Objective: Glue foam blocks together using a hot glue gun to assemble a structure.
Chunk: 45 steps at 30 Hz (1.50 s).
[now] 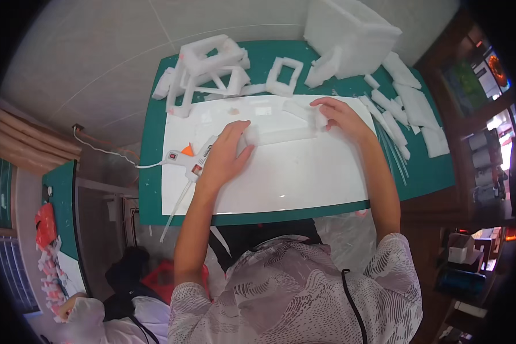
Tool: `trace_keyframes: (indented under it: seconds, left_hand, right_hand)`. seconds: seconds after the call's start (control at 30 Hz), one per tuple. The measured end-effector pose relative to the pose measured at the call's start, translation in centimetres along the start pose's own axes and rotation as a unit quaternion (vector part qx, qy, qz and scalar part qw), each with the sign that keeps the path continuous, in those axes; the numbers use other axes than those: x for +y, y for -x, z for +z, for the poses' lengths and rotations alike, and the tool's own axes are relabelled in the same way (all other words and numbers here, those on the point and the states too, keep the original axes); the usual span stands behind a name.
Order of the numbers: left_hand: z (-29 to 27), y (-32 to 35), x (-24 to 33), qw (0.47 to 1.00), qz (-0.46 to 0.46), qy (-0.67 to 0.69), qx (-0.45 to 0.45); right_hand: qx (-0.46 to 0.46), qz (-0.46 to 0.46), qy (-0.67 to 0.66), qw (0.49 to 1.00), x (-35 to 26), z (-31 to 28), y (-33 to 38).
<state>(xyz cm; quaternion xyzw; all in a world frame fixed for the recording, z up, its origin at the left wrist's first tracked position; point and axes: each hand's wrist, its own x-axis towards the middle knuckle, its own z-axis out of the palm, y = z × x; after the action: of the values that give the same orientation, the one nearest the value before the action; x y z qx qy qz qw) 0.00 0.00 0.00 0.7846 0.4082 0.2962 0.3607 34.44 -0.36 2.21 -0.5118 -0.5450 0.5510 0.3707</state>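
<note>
A long white foam strip (pixel 286 136) lies across the white board (pixel 292 183), with a small upright block at each end. My left hand (pixel 229 153) curves round the left end block (pixel 251 135), thumb and fingers on either side. At the other end, my right hand (pixel 345 121) pinches the right block (pixel 320 118) between thumb and fingers. Another short foam strip (pixel 295 109) slants just behind, near my right fingers. Beside my left wrist lies a white glue gun (pixel 194 166) with an orange tip and a clear glue stick poking out toward me.
Foam frames (pixel 212 63), a small square foam frame (pixel 284 76) and a big foam box (pixel 352 40) stand at the back of the green mat (pixel 258 49). Loose foam strips (pixel 391 109) and thin glue sticks (pixel 393 152) lie right. A cord (pixel 112 152) runs left; another person (pixel 126 309) sits lower left.
</note>
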Motion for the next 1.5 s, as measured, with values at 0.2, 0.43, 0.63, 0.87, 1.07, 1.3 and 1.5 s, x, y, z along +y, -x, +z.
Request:
trace_keyframes:
  seconds: [0.2,0.43,0.63,0.87,1.07,1.3,1.5]
  left_hand:
    - [-4.0,2.9,4.8,0.982,0.128,-0.113,0.079]
    - [-11.3,6.8,-1.1,0.974,0.011,-0.224,0.032]
    - [-11.9,6.6,-3.0,0.96,-0.004,-0.276,-0.05]
    - [-11.2,5.5,-1.5,0.929,0.009,-0.362,-0.077]
    - [-11.5,5.9,-1.3,0.904,-0.014,-0.413,-0.112]
    - [-11.8,6.9,-0.8,0.936,-0.004,-0.34,-0.087]
    - [-10.0,8.3,2.5,0.981,0.024,-0.185,-0.055]
  right_hand:
    - [0.062,0.015,0.098,0.993,0.3,1.6,0.4]
    - [0.112,-0.092,0.166,0.975,-0.2,3.2,1.0]
    - [0.11,-0.141,0.279,0.943,0.1,3.5,1.3]
    - [0.101,-0.107,0.278,0.949,-0.7,3.7,1.7]
    - [0.025,-0.036,0.161,0.986,-0.7,4.6,1.8]
    - [0.055,-0.062,0.102,0.991,0.5,3.9,1.4]
    - [0.138,-0.075,0.083,0.984,1.1,3.0,0.9]
